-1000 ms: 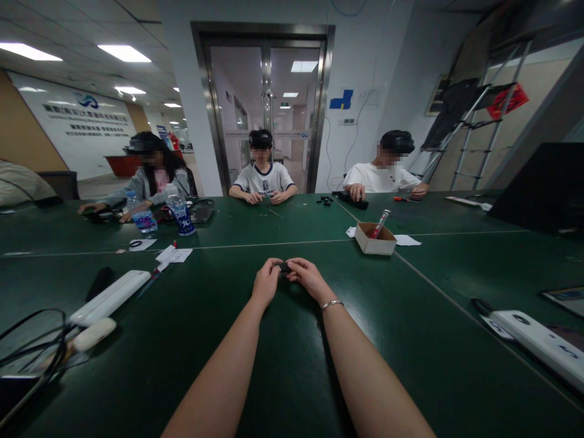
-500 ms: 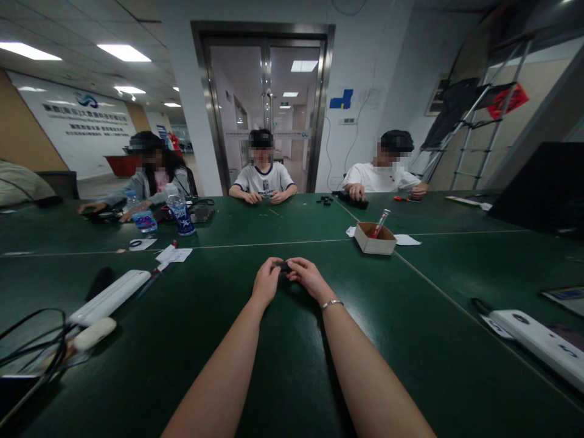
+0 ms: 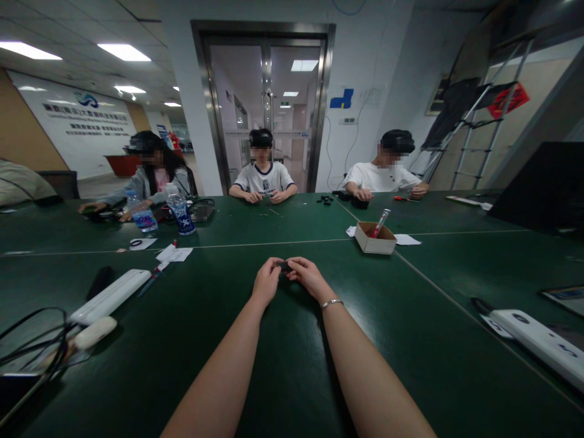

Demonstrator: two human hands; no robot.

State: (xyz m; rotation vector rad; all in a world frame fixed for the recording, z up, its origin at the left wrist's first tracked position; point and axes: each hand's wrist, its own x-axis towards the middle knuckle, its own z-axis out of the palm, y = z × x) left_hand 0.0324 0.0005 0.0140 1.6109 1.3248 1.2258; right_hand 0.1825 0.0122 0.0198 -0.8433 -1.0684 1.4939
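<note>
Between my two hands is a small black piece (image 3: 285, 266), too small and too covered by fingers to name more exactly. My left hand (image 3: 266, 281) is closed, its thumb and fingertips pinching the piece from the left. From the other side my right hand (image 3: 306, 277) grips it, fingers curled; a silver bracelet (image 3: 332, 303) circles that wrist. Both forearms reach forward over the green table (image 3: 292, 365), and the hands are held close together near its middle.
A cardboard box (image 3: 376, 243) with a red-and-clear tube stands ahead right. White power strips lie left (image 3: 112, 297) and right (image 3: 538, 340), cables at far left. Two bottles (image 3: 181, 213) stand ahead left. Three people wearing headsets sit across the table.
My hands and the black piece stay practically where they were. Across the table at right, a person's hand and the black object under it have shifted slightly.
</note>
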